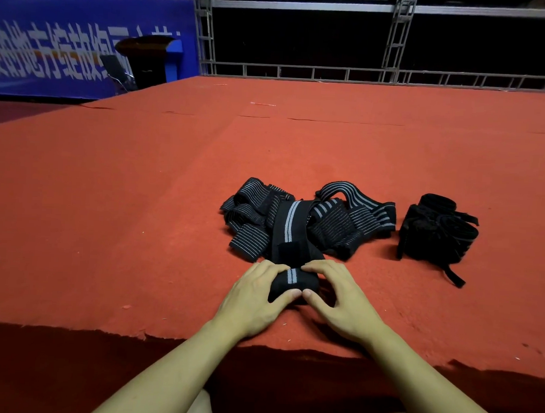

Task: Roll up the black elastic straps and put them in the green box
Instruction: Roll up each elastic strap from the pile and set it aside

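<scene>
I see one black strap (294, 280) with a grey centre stripe partly rolled at the near end, its loose tail running back into a tangled pile of black grey-striped straps (311, 222) on the red carpet. Right of the pile, just apart, a plain black bundle (437, 229) (loosely coiled, one end trailing toward me).

A red carpet (141, 185) spreads wide — behind it a blue banner (53, 56) and metal truss (397, 40).
</scene>
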The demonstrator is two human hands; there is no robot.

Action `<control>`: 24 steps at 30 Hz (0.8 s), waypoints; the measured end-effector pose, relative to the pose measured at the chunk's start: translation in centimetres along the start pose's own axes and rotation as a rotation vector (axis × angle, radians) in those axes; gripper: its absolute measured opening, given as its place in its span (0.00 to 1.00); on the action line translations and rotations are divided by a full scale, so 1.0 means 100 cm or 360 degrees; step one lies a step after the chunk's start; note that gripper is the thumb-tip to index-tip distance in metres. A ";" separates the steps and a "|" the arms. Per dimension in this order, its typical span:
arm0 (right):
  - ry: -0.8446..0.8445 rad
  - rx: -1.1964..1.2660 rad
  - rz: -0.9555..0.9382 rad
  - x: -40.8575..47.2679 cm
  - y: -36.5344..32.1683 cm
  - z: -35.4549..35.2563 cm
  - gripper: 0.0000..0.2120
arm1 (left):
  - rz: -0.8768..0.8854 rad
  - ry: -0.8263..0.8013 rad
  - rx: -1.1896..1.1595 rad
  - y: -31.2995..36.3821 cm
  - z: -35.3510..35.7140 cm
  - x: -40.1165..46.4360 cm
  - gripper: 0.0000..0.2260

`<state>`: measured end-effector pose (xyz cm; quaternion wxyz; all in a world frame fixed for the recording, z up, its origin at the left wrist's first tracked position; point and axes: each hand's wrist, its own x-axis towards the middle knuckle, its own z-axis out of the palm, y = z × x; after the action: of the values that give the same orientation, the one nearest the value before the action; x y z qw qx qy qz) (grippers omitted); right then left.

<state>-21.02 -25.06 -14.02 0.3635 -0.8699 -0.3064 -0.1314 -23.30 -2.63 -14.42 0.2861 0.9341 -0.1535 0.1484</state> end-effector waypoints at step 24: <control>0.0000 -0.0149 0.0045 -0.001 -0.001 0.004 0.29 | -0.0033 0.0043 -0.0283 0.005 -0.008 -0.002 0.19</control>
<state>-21.20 -24.77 -14.25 0.3243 -0.8901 -0.2876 -0.1405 -23.83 -2.51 -13.66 0.3715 0.9044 -0.1525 0.1439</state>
